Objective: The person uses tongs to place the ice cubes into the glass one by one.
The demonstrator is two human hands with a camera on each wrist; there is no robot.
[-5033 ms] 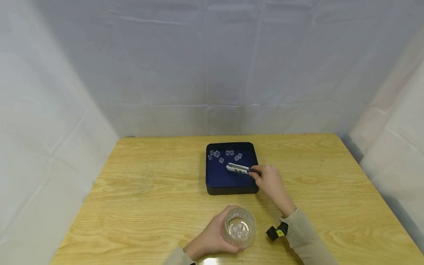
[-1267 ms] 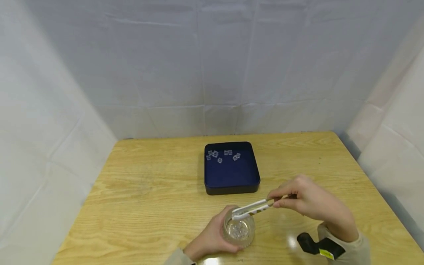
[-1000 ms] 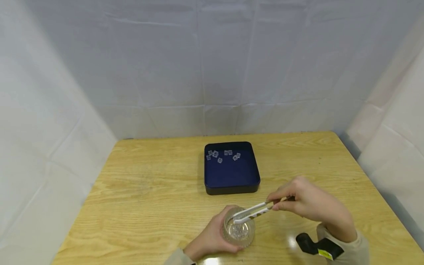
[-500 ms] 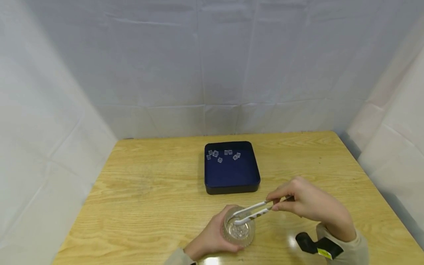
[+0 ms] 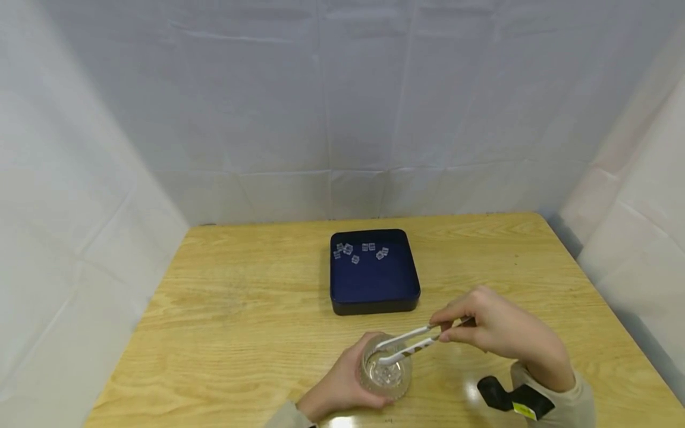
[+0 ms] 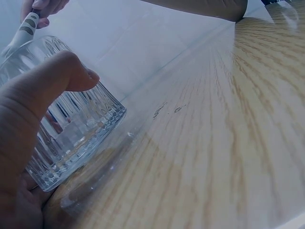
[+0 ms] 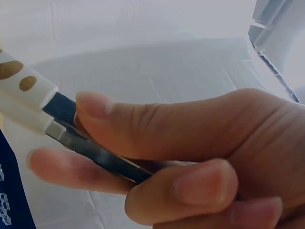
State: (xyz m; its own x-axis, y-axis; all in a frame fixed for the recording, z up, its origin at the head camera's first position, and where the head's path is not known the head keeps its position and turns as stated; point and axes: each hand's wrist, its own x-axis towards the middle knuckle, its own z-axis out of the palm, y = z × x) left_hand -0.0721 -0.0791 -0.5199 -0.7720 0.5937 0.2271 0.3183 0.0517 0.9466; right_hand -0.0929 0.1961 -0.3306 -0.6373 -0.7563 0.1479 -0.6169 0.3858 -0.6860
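Observation:
My left hand [image 5: 345, 377] grips a ribbed clear drinking glass [image 5: 402, 380] from its left side, thumb and fingers round the wall. Several clear cubes [image 5: 386, 374] lie on the bottom of the glass. In my right hand [image 5: 497, 324] I pinch small tongs [image 5: 409, 351] with white tips, brown spots and a dark handle. Their two tips are spread apart and reach over the rim into the glass, with nothing visible between them. The right wrist view shows the thumb and fingers pressing the dark metal handle [image 7: 102, 155] from both sides.
A dark blue square tray [image 5: 374, 306] stands beyond the glass, with several clear cubes [image 5: 348, 249] near its back wall. The wooden table [image 5: 241, 315] is bounded by white cloth [image 5: 267, 119] at the back and sides.
Five seconds ago the tongs were over the tray; the right hand has since brought them to the glass. Over the last second the tips have spread. The left hand stays put.

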